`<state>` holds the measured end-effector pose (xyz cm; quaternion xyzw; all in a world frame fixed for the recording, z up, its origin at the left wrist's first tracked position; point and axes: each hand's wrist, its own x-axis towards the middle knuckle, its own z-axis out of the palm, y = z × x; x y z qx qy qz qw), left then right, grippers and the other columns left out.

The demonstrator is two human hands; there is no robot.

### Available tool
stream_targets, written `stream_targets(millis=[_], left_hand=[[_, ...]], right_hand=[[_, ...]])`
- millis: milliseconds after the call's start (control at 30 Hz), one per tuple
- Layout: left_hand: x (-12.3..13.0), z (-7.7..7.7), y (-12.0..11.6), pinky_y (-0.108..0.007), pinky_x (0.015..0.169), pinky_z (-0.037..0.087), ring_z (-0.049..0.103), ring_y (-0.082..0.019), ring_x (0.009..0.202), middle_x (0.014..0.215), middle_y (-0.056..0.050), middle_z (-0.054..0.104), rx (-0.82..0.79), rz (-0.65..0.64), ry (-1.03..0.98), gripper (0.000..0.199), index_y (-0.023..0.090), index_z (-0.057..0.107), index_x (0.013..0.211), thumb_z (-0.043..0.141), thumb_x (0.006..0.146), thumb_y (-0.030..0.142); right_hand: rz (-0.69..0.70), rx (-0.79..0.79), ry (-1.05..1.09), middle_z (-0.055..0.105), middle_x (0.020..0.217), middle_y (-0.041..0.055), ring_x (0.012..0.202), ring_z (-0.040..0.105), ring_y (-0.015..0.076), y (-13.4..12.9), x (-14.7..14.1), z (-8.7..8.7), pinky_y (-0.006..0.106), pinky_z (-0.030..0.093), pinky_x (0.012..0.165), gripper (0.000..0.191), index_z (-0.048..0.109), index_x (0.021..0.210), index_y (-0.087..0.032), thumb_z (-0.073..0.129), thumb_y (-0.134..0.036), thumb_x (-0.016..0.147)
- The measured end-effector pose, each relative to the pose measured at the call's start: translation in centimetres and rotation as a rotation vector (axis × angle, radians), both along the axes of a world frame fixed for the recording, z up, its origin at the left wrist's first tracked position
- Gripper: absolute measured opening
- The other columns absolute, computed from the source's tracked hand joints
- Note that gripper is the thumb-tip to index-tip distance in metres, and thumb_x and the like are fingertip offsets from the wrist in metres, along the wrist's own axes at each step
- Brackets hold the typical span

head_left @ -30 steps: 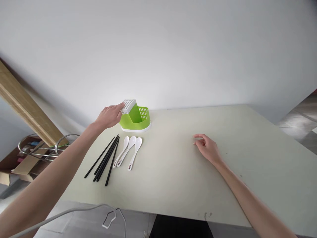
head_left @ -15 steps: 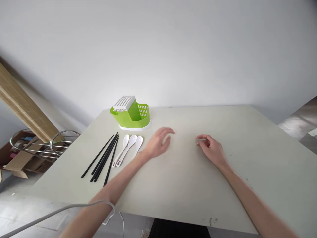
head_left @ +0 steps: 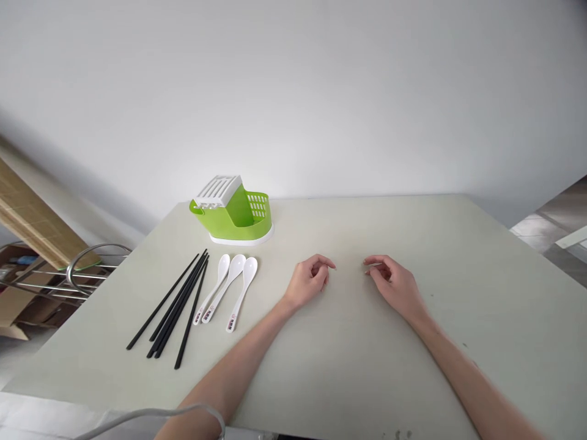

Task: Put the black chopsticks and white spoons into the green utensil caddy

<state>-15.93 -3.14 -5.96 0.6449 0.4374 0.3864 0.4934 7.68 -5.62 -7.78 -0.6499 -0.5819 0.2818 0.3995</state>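
My left hand (head_left: pixel 309 281) rests on the table, its fingers loosely bent and holding nothing. Across a small gap, my right hand (head_left: pixel 392 282) lies with thumb and forefinger apart, also without anything in it. Left of my left hand are three white spoons (head_left: pixel 244 292), bowls pointing away from me and printed marks on their handle ends. Beside them, several black chopsticks (head_left: pixel 183 296) lie in a loose bundle, some of them spread apart. Behind stands a green cutlery holder (head_left: pixel 238 229) with a slotted white top (head_left: pixel 219 189) and a white base. Neither hand touches these things.
The pale table (head_left: pixel 348 379) meets a plain wall at its far edge. A grey cable (head_left: pixel 151 412) crosses over my left forearm. On the floor to the left are a metal rack (head_left: pixel 76 278), cardboard boxes (head_left: pixel 18 305) and a long wooden board (head_left: pixel 46 220).
My left hand has moved right and nearer to me, away from the spoons, its fingers more bent. The right hand has hardly moved. The view has shifted slightly; all three spoons now show fully.
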Motion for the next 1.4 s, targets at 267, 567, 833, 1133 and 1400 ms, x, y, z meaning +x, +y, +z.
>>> stream_targets(millis=[267,567,833,1133,1400], left_hand=[[0.30,0.05,-0.44,-0.023,0.058,0.039,0.049,-0.011,0.053,0.059,0.005,0.055,-0.004,-0.005,-0.004,0.022,0.018,0.068,0.092,0.047,0.086,0.023],[0.32,-0.01,-0.49,-0.023,0.058,0.040,0.049,-0.011,0.055,0.060,0.004,0.056,-0.002,-0.001,0.006,0.021,0.018,0.068,0.092,0.048,0.086,0.023],[0.37,-0.09,-0.44,-0.023,0.058,0.040,0.049,-0.011,0.055,0.060,0.004,0.055,-0.007,0.000,0.010,0.021,0.018,0.068,0.092,0.049,0.086,0.023],[0.24,-0.21,-0.47,-0.024,0.058,0.040,0.049,-0.011,0.055,0.060,0.005,0.055,-0.003,0.022,0.012,0.020,0.018,0.068,0.092,0.048,0.089,0.022],[-0.07,-0.62,-0.65,-0.029,0.069,0.049,0.062,-0.016,0.073,0.083,-0.003,0.070,0.167,0.143,0.131,0.024,0.021,0.068,0.104,0.045,0.100,0.025]], right_hand=[[-0.015,-0.013,-0.023,0.078,0.095,0.0035,0.076,0.066,0.0198,-0.01,-0.02,0.08,0.033,0.050,0.071,0.027,0.071,0.106,-0.026,0.055,-0.034,0.087],[-0.014,0.007,-0.051,0.077,0.093,0.0050,0.074,0.065,0.0201,-0.12,-0.02,-0.01,0.033,0.050,0.069,0.028,0.072,0.105,-0.024,0.054,-0.037,0.087],[-0.016,0.006,-0.060,0.077,0.091,0.0053,0.068,0.063,0.0198,-0.07,-0.10,0.16,0.033,0.048,0.065,0.027,0.072,0.103,-0.025,0.055,-0.036,0.087],[-0.010,-0.011,-0.052,0.077,0.095,0.0038,0.075,0.066,0.0204,-0.03,-0.01,-0.09,0.032,0.050,0.067,0.025,0.072,0.105,-0.026,0.055,-0.037,0.089],[-0.004,0.014,-0.051,0.077,0.096,0.0046,0.077,0.067,0.0210,0.10,0.13,-0.50,0.033,0.051,0.071,0.026,0.072,0.105,-0.025,0.055,-0.038,0.090]])
